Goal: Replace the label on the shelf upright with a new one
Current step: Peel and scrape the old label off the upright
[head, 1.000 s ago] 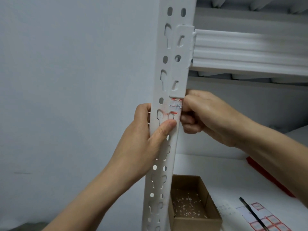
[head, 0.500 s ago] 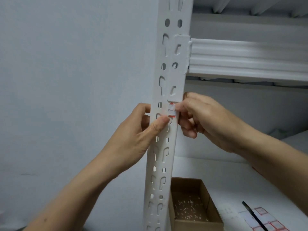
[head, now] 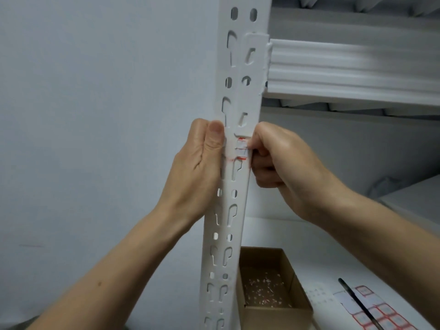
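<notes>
Left hand shifted: thumb off face, now up left edge, gripping white slotted metal shelf upright. Right hand fingers pinch torn red-bordered white label, just left of fingertips. I judge face cleared for peeling; old label not off.

Storage room or stockroom: white boltless metal racking with a slotted upright and ribbed beam, set against a plain pale wall; on its white shelf board, an open cardboard box of paper scraps and a sheet of red-bordered labels.
</notes>
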